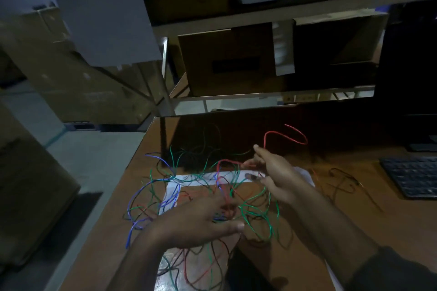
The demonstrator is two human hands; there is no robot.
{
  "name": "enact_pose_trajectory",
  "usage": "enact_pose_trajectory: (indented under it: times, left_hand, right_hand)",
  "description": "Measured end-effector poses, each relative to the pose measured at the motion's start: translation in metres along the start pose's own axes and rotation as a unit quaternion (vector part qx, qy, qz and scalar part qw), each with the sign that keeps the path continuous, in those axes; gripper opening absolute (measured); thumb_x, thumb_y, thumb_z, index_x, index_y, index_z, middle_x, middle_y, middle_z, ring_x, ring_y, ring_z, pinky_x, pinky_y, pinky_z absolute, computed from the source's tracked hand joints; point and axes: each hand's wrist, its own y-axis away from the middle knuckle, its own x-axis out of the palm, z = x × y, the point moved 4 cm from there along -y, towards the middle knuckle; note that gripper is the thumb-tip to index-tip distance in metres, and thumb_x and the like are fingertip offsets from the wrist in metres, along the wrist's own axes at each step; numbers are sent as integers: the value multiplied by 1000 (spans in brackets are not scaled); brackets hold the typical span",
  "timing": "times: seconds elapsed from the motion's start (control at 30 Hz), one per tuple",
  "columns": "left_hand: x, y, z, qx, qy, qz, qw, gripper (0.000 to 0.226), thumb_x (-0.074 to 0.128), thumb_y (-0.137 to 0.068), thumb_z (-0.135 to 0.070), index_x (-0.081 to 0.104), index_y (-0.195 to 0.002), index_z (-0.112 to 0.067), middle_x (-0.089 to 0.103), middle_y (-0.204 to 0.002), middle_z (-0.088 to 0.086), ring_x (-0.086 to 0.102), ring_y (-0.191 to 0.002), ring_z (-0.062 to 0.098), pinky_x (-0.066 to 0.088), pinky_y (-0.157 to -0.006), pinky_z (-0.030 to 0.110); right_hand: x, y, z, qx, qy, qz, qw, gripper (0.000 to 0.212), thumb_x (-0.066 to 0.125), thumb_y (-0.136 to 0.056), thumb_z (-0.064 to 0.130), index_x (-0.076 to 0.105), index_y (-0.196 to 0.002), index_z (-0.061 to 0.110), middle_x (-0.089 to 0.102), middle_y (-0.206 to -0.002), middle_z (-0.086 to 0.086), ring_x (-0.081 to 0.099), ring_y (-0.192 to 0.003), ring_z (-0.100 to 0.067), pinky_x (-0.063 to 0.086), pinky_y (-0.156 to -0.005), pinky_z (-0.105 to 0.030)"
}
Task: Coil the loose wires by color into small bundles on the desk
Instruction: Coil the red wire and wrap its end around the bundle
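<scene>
A tangle of loose red, green, blue and black wires [189,186] lies on the brown desk [295,238], partly over white paper [172,191]. My right hand [276,177] is raised above the pile and pinches a red wire [286,136] whose free end curls up and to the right. My left hand [201,220] rests on the middle of the tangle, its fingers spread over red and blue strands; whether it grips any of them is hidden by blur. Green wires [257,210] loop between the two hands.
A dark panel [260,130] stands along the desk's back edge. A black keyboard [411,177] and a monitor base [423,146] sit at the right. A thin dark wire [343,182] lies apart near the keyboard. Cardboard boxes [227,59] fill the shelves behind; the desk's left edge drops to the floor.
</scene>
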Motion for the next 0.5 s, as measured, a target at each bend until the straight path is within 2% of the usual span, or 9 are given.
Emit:
enact_pose_trajectory:
  times: [0.07,0.1,0.13,0.17,0.23,0.3,0.4,0.43,0.5]
  left_hand:
    - [-16,1,-2,12,46,-64,997,37,60,-91,-65,66,-109,-33,70,-101,-12,66,-94,3,54,-89,36]
    - [-23,2,-3,15,72,-101,992,45,57,-90,-70,71,-102,-29,69,-83,-12,65,-75,3,55,-73,36]
    - [-31,2,-7,18,83,-142,986,54,53,-88,-75,74,-93,-25,62,-68,-13,56,-59,2,48,-60,34]
    - [-38,3,-10,21,71,-191,979,61,50,-87,-79,75,-84,-23,56,-59,-12,49,-51,2,41,-54,33]
    - [-52,6,-14,21,14,-307,951,66,46,-89,-80,71,-69,-22,60,-55,-7,54,-49,9,44,-52,38]
    - [-62,9,-16,40,15,-399,916,58,52,-93,-69,65,-64,-21,63,-57,-1,59,-52,13,48,-54,41]
    - [-62,-1,-20,109,93,-386,911,25,62,-100,-38,70,-81,-24,69,-72,-7,63,-64,5,48,-59,28]
    - [-57,-8,-20,127,99,-347,924,15,62,-101,-30,73,-93,-24,71,-81,-10,65,-74,2,49,-66,22]
    - [-42,-25,-14,148,94,-256,951,19,57,-104,-28,72,-115,-26,73,-104,-14,68,-99,2,53,-82,23]
  right_hand:
    - [4,3,-7,21,-28,81,996,48,48,-105,41,42,-64,17,55,-68,-5,69,-71,-17,56,-89,-41]
    - [5,5,-9,15,-20,87,996,50,47,-105,42,39,-63,17,49,-65,-5,66,-63,-14,59,-83,-37]
    - [5,7,-10,1,-4,78,997,49,47,-105,42,39,-64,16,46,-66,-5,64,-59,-11,60,-78,-34]
    - [4,8,-11,-12,6,58,998,49,47,-105,44,40,-65,16,46,-66,-6,64,-58,-11,61,-78,-35]
    - [4,11,-12,-20,10,38,999,55,46,-103,51,39,-61,16,48,-62,-6,65,-62,-18,63,-84,-42]
    - [6,15,-14,-25,56,56,997,59,44,-102,56,34,-58,18,41,-58,-6,62,-62,-21,61,-76,-39]
    - [11,23,-18,-47,154,82,984,50,51,-101,52,36,-66,19,32,-59,-2,52,-50,-15,44,-68,-39]
    - [14,27,-20,-46,151,100,982,45,51,-102,47,38,-71,17,32,-57,0,47,-46,-12,45,-63,-37]
    - [22,38,-20,-38,140,144,979,36,45,-107,37,40,-81,12,29,-57,2,33,-44,-10,37,-49,-27]
